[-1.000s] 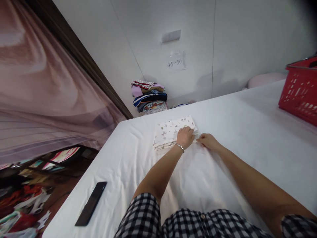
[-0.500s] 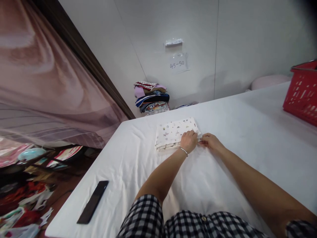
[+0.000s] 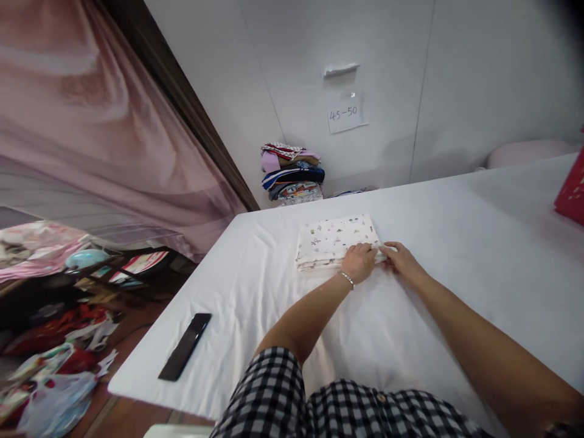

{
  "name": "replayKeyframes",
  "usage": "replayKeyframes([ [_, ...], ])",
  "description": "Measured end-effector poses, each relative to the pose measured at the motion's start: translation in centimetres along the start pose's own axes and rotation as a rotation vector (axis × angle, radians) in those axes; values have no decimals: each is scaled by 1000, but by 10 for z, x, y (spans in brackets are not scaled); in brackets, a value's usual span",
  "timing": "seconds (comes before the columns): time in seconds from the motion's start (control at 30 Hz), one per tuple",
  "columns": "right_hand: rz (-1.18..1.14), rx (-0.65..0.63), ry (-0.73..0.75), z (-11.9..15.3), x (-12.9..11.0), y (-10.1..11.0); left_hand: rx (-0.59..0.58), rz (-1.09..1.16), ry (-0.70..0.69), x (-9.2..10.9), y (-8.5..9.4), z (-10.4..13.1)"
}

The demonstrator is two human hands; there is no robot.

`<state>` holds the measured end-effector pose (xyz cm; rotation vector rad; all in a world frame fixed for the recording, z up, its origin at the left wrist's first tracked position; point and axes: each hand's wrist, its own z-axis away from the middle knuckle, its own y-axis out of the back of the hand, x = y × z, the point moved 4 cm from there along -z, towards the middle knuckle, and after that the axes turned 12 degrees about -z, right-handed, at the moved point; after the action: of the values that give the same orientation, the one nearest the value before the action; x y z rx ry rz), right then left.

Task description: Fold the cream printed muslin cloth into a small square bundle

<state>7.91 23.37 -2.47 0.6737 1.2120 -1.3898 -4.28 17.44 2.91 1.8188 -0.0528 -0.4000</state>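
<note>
A white folded cloth (image 3: 335, 236) with small scattered prints lies flat on the white-covered table (image 3: 479, 243), its layered fold facing me. My left hand (image 3: 359, 263), with a bracelet at the wrist, grips the near edge close to the right corner, its fingers curled over the top. Right beside it, my right hand (image 3: 402, 260) pinches the near right corner between thumb and fingers. The fingertips of my right hand are partly hidden under the cloth's edge.
A black phone-like slab (image 3: 185, 347) lies on the table's left side. Behind the far edge is a stack of folded clothes (image 3: 294, 175). A red basket (image 3: 571, 191) stands at the far right. A pink curtain (image 3: 114, 134) hangs left, above plastic bags (image 3: 55, 398) on the floor.
The view has shifted slightly left, so the table and its things appear further right. Both hands stay at the cloth's near right corner, with only small finger movement.
</note>
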Motion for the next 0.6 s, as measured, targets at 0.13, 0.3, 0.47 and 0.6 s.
replayKeyframes([
  [0.13, -64, -36, -5, 1, -6, -3, 41, 70, 13, -15, -3, 13],
  [0.3, -69, -23, 13, 5, -22, -9, 50, 53, 60, -26, -4, 23],
  [0.47, -59, 3, 32, 5, -25, -9, 66, -9, 85, -17, -1, 17],
  [0.6, -19, 9, 47, 6, -25, -9, 98, -28, 99, -6, 3, 3],
])
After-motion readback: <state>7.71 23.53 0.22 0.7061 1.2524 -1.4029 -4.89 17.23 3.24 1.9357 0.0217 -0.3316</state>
